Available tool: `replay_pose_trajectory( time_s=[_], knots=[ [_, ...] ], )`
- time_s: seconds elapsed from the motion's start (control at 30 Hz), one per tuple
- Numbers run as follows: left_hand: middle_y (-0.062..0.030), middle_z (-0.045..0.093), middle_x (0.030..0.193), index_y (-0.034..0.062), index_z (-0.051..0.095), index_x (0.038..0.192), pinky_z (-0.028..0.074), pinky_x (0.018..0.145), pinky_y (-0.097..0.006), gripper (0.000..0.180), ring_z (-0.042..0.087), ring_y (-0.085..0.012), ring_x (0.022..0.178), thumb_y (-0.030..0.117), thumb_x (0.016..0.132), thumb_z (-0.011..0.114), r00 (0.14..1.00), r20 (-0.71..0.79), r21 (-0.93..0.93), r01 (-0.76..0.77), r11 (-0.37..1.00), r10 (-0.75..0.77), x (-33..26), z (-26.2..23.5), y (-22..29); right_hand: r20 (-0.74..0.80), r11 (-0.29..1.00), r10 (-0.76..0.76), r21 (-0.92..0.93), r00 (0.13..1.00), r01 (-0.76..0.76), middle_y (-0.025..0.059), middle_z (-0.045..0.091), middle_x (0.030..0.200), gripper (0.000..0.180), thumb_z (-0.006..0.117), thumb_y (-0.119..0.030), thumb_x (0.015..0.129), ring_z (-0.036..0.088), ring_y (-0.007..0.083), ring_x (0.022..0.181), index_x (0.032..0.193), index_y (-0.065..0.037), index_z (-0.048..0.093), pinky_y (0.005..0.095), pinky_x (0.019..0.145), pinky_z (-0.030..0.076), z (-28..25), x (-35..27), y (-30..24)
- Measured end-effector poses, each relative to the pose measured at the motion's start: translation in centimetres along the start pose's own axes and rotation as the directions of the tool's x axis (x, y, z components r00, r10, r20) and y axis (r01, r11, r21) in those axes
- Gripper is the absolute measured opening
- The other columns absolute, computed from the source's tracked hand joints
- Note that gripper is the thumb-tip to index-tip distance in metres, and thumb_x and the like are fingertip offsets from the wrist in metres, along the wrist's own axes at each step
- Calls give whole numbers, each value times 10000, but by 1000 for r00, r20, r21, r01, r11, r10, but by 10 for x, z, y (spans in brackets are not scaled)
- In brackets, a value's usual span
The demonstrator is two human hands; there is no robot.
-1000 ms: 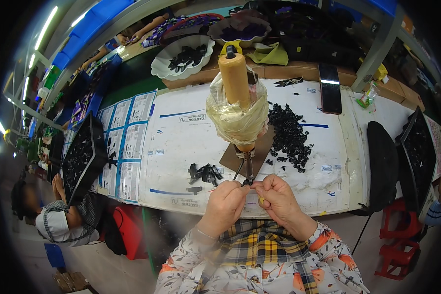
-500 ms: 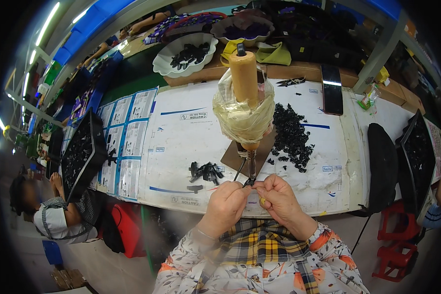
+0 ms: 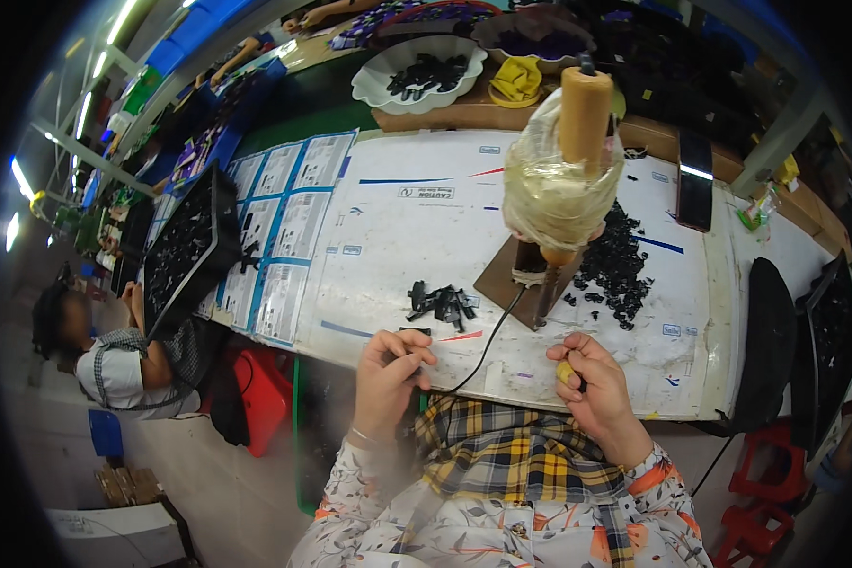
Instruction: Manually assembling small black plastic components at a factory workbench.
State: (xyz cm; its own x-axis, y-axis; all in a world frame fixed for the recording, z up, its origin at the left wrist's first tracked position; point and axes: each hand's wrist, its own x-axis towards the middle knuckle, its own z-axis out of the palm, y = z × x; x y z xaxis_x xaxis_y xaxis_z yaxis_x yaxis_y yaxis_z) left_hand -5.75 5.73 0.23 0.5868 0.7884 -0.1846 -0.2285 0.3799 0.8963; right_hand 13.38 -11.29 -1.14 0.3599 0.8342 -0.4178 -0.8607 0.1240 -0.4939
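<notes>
"To the left of the wooden-handled tool (image 3: pixel 560 194), what lies there?"

"A small pile of black strip-like pieces (image 3: pixel 442 303), pointing in mixed directions. One single strip (image 3: pixel 415 331) lies crosswise on the pile's near side."

"Which hand is nearer to it?"

"The left hand (image 3: pixel 388 379), at the near left of the tool. The strip is just beyond its fingertips. The fingers curl loosely; whether they pinch something, I cannot tell."

"And the right hand (image 3: pixel 592 383)?"

"At the near right of the tool, its fingertips drawn close together, with a yellow finger cover (image 3: pixel 564 371). Inside is dark; a held part cannot be confirmed."

"What else is hidden?"

"Right of the tool, its wrapping hides some of the heap of small black parts (image 3: pixel 620 270). The tool's lower tip is hard to make out."
</notes>
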Motion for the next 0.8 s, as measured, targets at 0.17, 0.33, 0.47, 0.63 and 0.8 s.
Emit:
replay_pose_trajectory(
  time_s=[0.17, 0.33, 0.47, 0.63, 0.8],
  knots=[
    [-70, 580, 846, 18, 554, 795, 441, 555, -216, 51, 555, -132, 689, -27, 771, 559, 991, -126, 329, -6, 944, 50, 3, -32, 6, 59, 996, 25, -89, 998, -20, 101, 537, 947, 166, 368, -66, 897, 371, 56, 545, 1041, -38, 445, 190, 483, 321, 2, -2, 4],
    [-47, 523, 712, 9, 618, 862, 396, 544, -241, 163, 496, -150, 599, 7, 701, 640, 905, 198, 898, -321, 300, 375, 12, -25, 1, 17, 999, 16, -39, 1000, -15, 103, 539, 977, 220, 376, -107, 909, 375, 56, 548, 1103, -20, 433, 175, 473, 313, 4, -2, 8],
    [-91, 519, 736, 24, 622, 849, 419, 546, -283, 178, 523, -217, 622, 36, 676, 664, 897, 265, 933, -331, 142, 354, 11, -12, -3, -45, 999, 1, -37, 999, -2, 119, 537, 978, 236, 385, -145, 917, 387, 59, 550, 1103, -6, 427, 170, 460, 308, 6, -2, 7],
    [-93, 536, 769, 23, 602, 802, 433, 561, -290, 147, 541, -229, 648, 33, 669, 664, 863, 344, 904, -411, 118, 370, 12, -16, -12, 6, 998, -12, -55, 1000, 12, 97, 554, 900, 214, 406, -151, 913, 377, 60, 515, 1061, -3, 454, 185, 458, 311, -1, -4, 10],
    [-102, 546, 818, 20, 592, 797, 446, 590, -285, 161, 556, -235, 692, 24, 654, 666, 864, 313, 892, -410, 190, 394, 11, -15, -7, -50, 998, -56, -14, 997, 55, 19, 507, 744, 207, 431, -154, 907, 357, 55, 488, 1025, 6, 490, 184, 453, 292, 3, -5, 10]
  ],
)
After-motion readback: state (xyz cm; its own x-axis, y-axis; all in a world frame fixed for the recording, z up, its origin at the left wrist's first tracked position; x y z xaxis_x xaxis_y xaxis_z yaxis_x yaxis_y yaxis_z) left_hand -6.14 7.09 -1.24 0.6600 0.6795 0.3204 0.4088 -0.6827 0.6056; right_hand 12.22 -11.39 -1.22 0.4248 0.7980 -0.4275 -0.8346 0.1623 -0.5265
